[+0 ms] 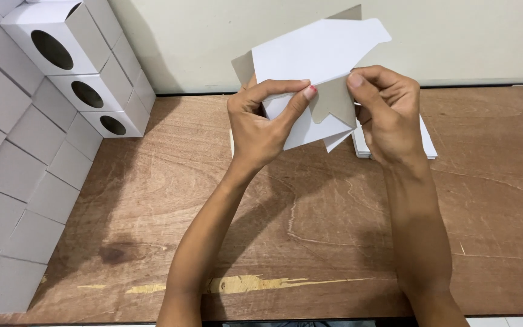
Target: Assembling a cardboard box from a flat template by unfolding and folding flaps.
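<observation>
Both hands are raised above a brown plywood table (310, 230), working on a flat cardboard box blank (316, 54) that is white on one face and grey on the other. The left hand (260, 124) grips the blank's lower left part, thumb in front and fingers curled round the edge, its index finger stretched across the white face. The right hand (387, 112) pinches a grey flap of the blank between thumb and fingers, the thumb tip pressed at the fold line just beside the left index fingertip. The blank is held tilted, its upper white panel and a grey corner rising in front of the pale wall (455, 36). Beneath the right hand, a low stack of more white blanks (428, 145) lies flat on the table, mostly hidden by the wrist. Along the left side, finished white boxes with round cut-out windows (62, 48) are piled in a slanting heap against the wall.
</observation>
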